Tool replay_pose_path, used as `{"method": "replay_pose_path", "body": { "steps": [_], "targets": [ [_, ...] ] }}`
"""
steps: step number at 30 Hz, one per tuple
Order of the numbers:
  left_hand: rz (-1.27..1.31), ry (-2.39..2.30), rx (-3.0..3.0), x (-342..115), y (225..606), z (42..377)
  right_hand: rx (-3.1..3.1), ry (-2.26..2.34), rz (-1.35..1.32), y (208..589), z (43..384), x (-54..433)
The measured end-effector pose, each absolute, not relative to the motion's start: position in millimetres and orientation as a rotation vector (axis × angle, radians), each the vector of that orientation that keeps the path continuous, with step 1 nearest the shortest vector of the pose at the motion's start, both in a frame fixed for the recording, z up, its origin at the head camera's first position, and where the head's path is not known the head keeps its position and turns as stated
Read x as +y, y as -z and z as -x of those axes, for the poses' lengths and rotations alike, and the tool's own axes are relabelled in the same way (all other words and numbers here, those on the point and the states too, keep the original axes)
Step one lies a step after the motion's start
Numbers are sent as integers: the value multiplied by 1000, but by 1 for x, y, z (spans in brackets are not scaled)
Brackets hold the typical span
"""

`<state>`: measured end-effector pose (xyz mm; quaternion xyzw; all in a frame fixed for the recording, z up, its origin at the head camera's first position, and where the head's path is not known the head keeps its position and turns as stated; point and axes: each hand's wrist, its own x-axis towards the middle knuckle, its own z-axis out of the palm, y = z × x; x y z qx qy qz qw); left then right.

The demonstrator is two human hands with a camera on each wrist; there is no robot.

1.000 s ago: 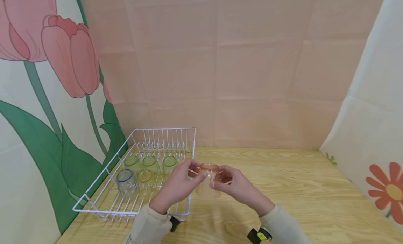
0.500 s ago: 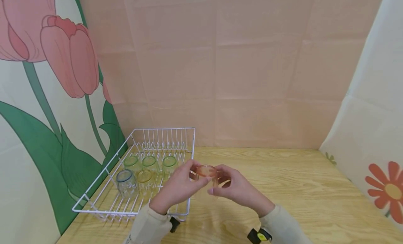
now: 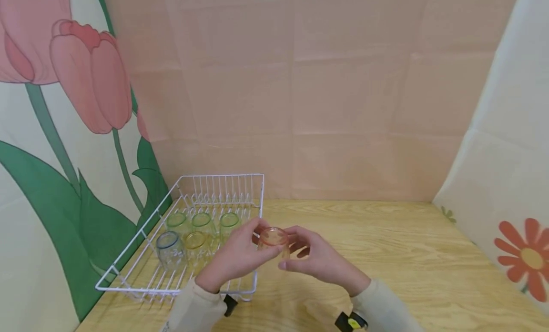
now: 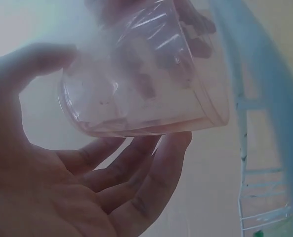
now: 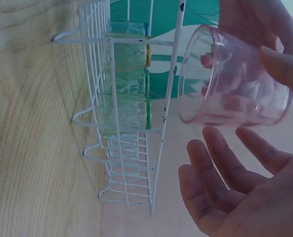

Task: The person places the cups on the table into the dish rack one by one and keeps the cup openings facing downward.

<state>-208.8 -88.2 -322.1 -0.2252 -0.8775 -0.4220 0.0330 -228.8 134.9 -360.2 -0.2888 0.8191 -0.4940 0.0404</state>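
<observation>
A clear orange-pink drinking glass (image 3: 273, 236) is held above the table, just right of the white wire dish rack (image 3: 180, 291). My left hand (image 3: 238, 256) grips it, the thumb on the near side and the fingers round the far side. Close against the glass's right side is my right hand (image 3: 319, 260), its fingers loosely bent. In the right wrist view those fingers (image 5: 213, 168) are a little apart from the glass (image 5: 240, 84), while the thumb (image 5: 284, 69) is at its wall. Which end of the glass faces up I cannot tell.
Inside the rack stand several glasses: a blue-rimmed one (image 3: 168, 251), an amber one (image 3: 196, 248) and green ones (image 3: 230, 222). The wood-grain table (image 3: 386, 246) extends right. A pink cloth wall (image 3: 334, 108) rises behind, with a tulip-print panel (image 3: 90, 84) at the left.
The glass has shifted slightly left and turned in the hands, its top tilting more toward the head camera. My right fingers have loosened from it. The glasses in the rack are unchanged.
</observation>
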Motion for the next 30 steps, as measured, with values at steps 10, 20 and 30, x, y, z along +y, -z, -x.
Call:
{"method": "replay_pose_path", "body": {
  "steps": [10, 20, 30],
  "targets": [
    [488, 1228, -2730, -112, 309, 210, 2581, 1430, 858, 362, 230, 148],
    [307, 1071, -2859, -149, 295, 221, 3189, 1003, 611, 381, 244, 165],
    [220, 987, -2973, -180, 303, 242, 3125, 958, 541, 396, 255, 176]
  ]
}}
